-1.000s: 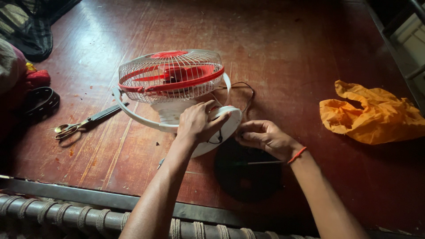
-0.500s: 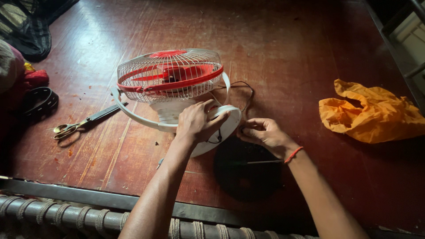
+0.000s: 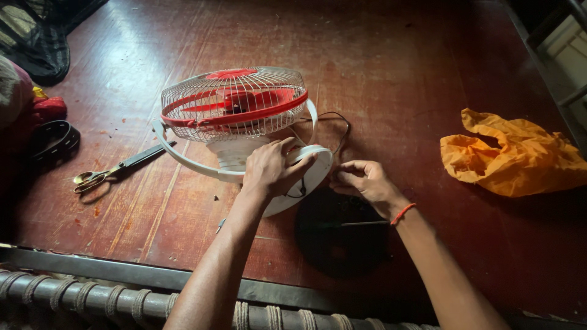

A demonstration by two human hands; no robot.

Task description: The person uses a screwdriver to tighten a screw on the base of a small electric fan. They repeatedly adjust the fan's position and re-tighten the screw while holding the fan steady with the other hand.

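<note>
A small table fan with a white wire cage and red blades lies tilted on the dark red wooden floor. My left hand grips its round white base from above. Just to the right of the base, my right hand has its fingers pinched together on the thin black cord that loops out behind the base. A red thread band sits on my right wrist. A round black plate lies on the floor below my right hand, with a thin screwdriver across it.
Scissors lie left of the fan. A crumpled orange plastic bag sits at the right. Dark belts and cloth crowd the left edge. A metal rail with wound rope runs along the bottom.
My right hand has shifted slightly toward the fan base. The fan and my left hand have stayed put.
</note>
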